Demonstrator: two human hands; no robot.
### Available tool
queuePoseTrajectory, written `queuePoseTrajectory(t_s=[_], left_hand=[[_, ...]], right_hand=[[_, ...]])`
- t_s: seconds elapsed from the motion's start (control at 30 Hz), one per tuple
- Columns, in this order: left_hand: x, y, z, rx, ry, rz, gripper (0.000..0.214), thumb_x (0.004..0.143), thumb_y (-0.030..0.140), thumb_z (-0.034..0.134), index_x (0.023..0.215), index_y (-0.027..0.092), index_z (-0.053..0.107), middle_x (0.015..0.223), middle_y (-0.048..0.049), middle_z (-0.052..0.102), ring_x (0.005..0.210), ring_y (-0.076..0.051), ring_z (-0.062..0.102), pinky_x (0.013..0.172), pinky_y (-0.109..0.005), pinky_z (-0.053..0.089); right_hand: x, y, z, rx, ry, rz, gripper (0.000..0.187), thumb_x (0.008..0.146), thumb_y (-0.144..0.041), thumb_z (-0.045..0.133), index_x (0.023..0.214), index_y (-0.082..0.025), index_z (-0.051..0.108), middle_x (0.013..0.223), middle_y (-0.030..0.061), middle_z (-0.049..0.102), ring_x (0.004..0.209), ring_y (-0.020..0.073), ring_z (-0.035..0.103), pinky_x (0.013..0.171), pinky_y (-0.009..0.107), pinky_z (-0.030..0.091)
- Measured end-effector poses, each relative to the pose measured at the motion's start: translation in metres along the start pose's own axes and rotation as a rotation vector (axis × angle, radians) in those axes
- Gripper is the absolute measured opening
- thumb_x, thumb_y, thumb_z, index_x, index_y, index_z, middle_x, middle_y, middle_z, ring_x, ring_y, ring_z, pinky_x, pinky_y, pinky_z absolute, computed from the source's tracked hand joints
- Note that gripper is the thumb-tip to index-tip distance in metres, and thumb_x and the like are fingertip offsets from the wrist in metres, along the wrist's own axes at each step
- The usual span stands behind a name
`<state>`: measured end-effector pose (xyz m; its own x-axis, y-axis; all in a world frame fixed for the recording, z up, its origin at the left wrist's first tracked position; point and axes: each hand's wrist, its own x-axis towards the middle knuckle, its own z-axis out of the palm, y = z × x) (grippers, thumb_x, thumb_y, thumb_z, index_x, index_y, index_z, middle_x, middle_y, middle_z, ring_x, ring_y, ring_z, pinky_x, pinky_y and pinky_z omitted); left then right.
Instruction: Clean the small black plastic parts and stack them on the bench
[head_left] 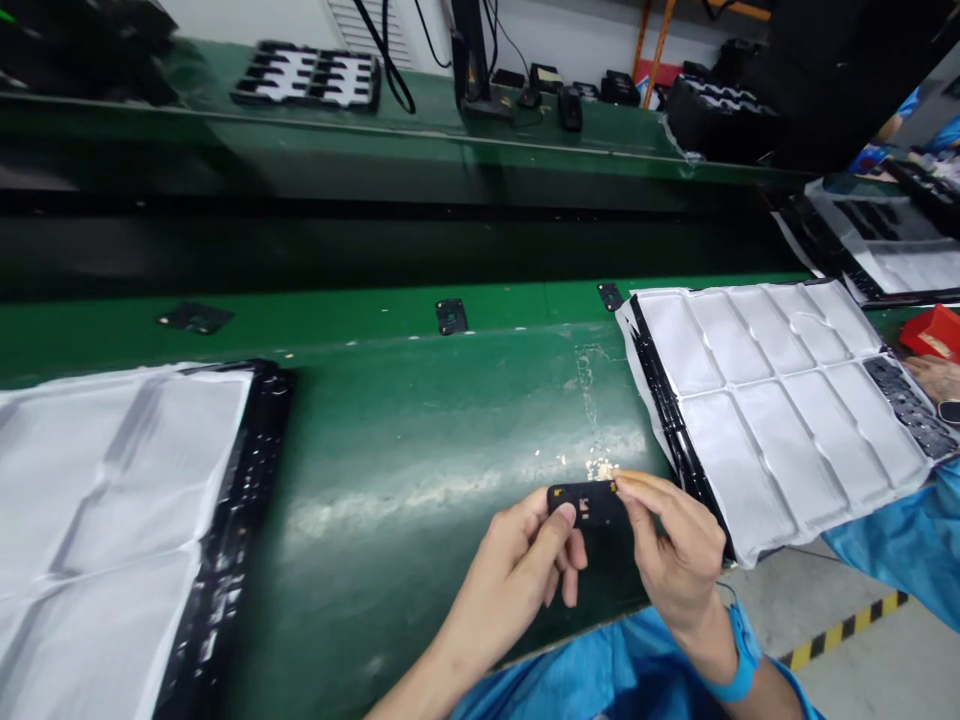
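Observation:
Both my hands hold one small flat black part (586, 500) with tiny gold spots, just above the near edge of the green bench (420, 440). My left hand (525, 570) pinches its left end between thumb and fingers. My right hand (671, 545) grips its right end with curled fingers; a blue band sits on that wrist. To the right lies a stack of black trays (679, 430) covered by a white sheet (780, 400).
Another white-covered black tray (112, 520) lies at the left. Three small black parts (451, 316) sit along the belt edge behind. Further trays and boxes (307, 75) stand on the far bench. A red box (934, 332) and another person's hand are at the right.

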<state>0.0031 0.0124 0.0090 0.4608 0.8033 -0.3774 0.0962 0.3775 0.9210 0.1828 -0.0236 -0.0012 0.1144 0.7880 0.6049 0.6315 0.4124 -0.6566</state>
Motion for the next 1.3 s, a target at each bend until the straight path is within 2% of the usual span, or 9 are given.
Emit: queuePoseTrajectory(t_s=[0.17,0.33,0.53,0.73,0.9,1.0,1.1,1.2,1.3], left_hand=[[0.000,0.001,-0.003,-0.036,0.041,-0.019,0.040,0.101,0.053,0.051,0.079,0.020,0.053,0.059,0.0009,0.066,0.038,-0.010,0.057,0.041,-0.019,0.039],[-0.002,-0.001,-0.003,0.003,0.048,0.021,0.038,0.103,0.052,0.050,0.085,0.019,0.055,0.066,0.0008,0.067,0.044,-0.011,0.062,0.044,-0.020,0.043],[-0.007,-0.003,-0.003,0.043,0.034,0.062,0.037,0.106,0.050,0.048,0.088,0.019,0.057,0.068,0.0014,0.068,0.045,-0.011,0.063,0.046,-0.021,0.043],[-0.008,-0.001,0.000,-0.010,0.023,0.036,0.036,0.106,0.049,0.047,0.091,0.018,0.057,0.066,0.0012,0.069,0.043,-0.010,0.063,0.043,-0.020,0.040],[-0.006,0.003,0.001,-0.067,0.033,-0.019,0.034,0.104,0.050,0.049,0.091,0.019,0.056,0.063,0.0010,0.069,0.041,-0.011,0.063,0.040,-0.019,0.038],[-0.003,0.003,0.000,-0.100,0.051,-0.054,0.036,0.101,0.053,0.050,0.087,0.019,0.053,0.059,0.0019,0.066,0.039,-0.011,0.060,0.039,-0.018,0.036],[-0.002,0.002,0.000,-0.107,0.056,-0.039,0.038,0.101,0.054,0.050,0.085,0.020,0.052,0.056,0.0024,0.064,0.040,-0.011,0.060,0.040,-0.019,0.038],[-0.005,0.000,-0.005,-0.085,0.062,-0.002,0.039,0.102,0.054,0.050,0.086,0.019,0.054,0.059,0.0017,0.065,0.042,-0.011,0.060,0.042,-0.020,0.041],[-0.008,-0.002,-0.016,-0.038,0.119,0.047,0.039,0.102,0.054,0.053,0.086,0.019,0.057,0.069,-0.0008,0.069,0.046,-0.010,0.060,0.045,-0.021,0.044]], right_hand=[[0.002,0.010,-0.003,0.007,0.047,0.220,0.028,0.104,-0.005,0.056,0.110,-0.025,0.075,0.095,0.0023,0.082,0.084,0.0178,0.081,0.080,0.030,0.066],[0.012,0.007,-0.002,0.053,-0.129,0.227,0.037,0.106,-0.009,0.050,0.127,-0.025,0.075,0.128,0.0099,0.076,0.120,0.0237,0.074,0.102,0.040,0.062],[0.018,0.003,0.004,0.142,-0.230,0.158,0.022,0.102,-0.009,0.060,0.107,-0.023,0.077,0.099,0.0058,0.078,0.093,0.0203,0.076,0.087,0.033,0.065],[0.015,0.003,0.005,0.086,-0.249,0.155,0.019,0.103,-0.010,0.059,0.102,-0.023,0.072,0.096,0.0071,0.077,0.092,0.0218,0.077,0.084,0.034,0.065],[0.015,0.003,0.003,0.065,-0.212,0.109,0.019,0.104,-0.009,0.056,0.101,-0.022,0.069,0.093,0.0068,0.075,0.089,0.0207,0.076,0.080,0.032,0.064],[0.016,0.008,0.001,0.026,-0.131,0.133,0.023,0.105,-0.008,0.053,0.099,-0.023,0.069,0.090,0.0051,0.073,0.088,0.0203,0.074,0.080,0.033,0.063],[0.016,0.015,-0.002,-0.045,-0.106,0.163,0.031,0.107,-0.010,0.048,0.122,-0.024,0.072,0.116,0.0105,0.075,0.108,0.0229,0.074,0.094,0.040,0.063],[0.015,0.016,-0.003,-0.044,-0.234,0.199,0.043,0.108,-0.013,0.047,0.144,-0.026,0.067,0.146,0.0129,0.064,0.133,0.0263,0.065,0.108,0.046,0.058],[0.012,0.013,-0.003,0.041,-0.266,0.261,0.036,0.107,-0.014,0.052,0.130,-0.027,0.077,0.126,0.0103,0.075,0.121,0.0252,0.071,0.103,0.042,0.060]])
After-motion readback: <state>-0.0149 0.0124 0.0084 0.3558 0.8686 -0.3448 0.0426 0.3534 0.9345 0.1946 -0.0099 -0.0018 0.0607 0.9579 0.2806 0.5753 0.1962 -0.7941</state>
